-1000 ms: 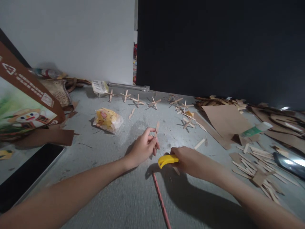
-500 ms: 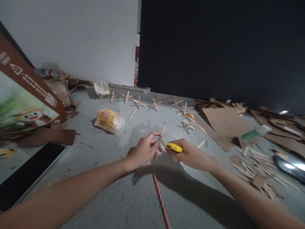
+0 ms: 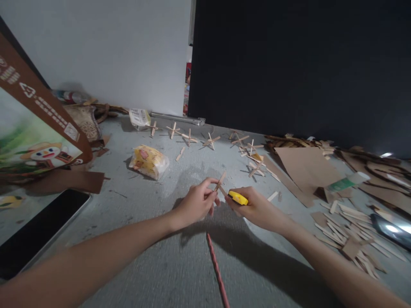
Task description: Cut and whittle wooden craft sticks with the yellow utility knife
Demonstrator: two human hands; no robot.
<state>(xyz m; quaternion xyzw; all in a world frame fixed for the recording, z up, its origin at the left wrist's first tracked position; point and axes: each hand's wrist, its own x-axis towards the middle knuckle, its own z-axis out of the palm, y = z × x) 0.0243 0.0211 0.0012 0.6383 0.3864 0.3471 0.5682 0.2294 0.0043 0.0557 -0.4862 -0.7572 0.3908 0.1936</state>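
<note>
Between the thumb and fingers of my left hand (image 3: 195, 204) is a small wooden craft stick (image 3: 222, 177), its upper end pointing up and right. A second thin piece crosses it and reaches toward the other hand; I cannot tell if the two are joined. My right hand (image 3: 261, 210) is closed around a yellow utility knife (image 3: 238, 197), held close to the stick's right side. Both hands are over the middle of the grey table. Below them lies a red twisted rod (image 3: 215, 265). Farther back stand several crossed-stick pieces (image 3: 211, 141).
Loose sticks (image 3: 359, 226) and cardboard scraps (image 3: 308, 169) lie to the right, with a glue stick (image 3: 348, 182) and a shiny dark object (image 3: 391, 226). On the left are a phone (image 3: 41, 233), a printed paper bag (image 3: 38, 124) and a yellow wrapped packet (image 3: 149, 161).
The view has shifted slightly. The crossing piece between my hands now slants differently, and a strip that showed below my right fingers is no longer visible. Both hands keep their grip.
</note>
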